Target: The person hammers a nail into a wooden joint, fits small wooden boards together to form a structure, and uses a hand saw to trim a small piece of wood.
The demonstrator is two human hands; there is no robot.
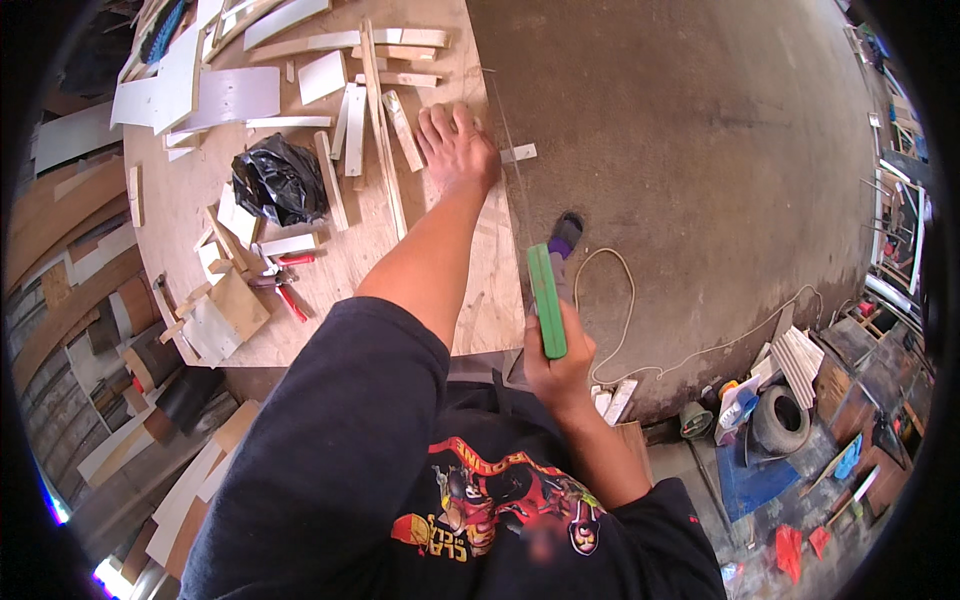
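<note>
Dark T-shirt fabric (330, 440) filled the foreground before a plywood bench (485, 265) bearing wooden strips (380, 130) and a black bag (282, 180), the left grip (460, 150) spread on the bench's right side, the right grip (562, 368) clasping a green block (546, 300) just past its edge.

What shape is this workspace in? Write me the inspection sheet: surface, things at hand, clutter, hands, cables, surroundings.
Surface: pale plywood tabletop, wood pieces spread over much of its left side.
Things at hand: green block-shaped object, exact kind unclear; short wood strip on the tabletop.
Clutter: black plastic bag, red-handled tool, white panel.
Left hand: palm down near the tabletop's right edge, fingers beside the strip.
Right hand: gripping the green object.
Cables: pale cord looped on the floor; ends not traceable.
Surroundings: brown floor; tyre among mixed items, lower right; stacked boards, left.
</note>
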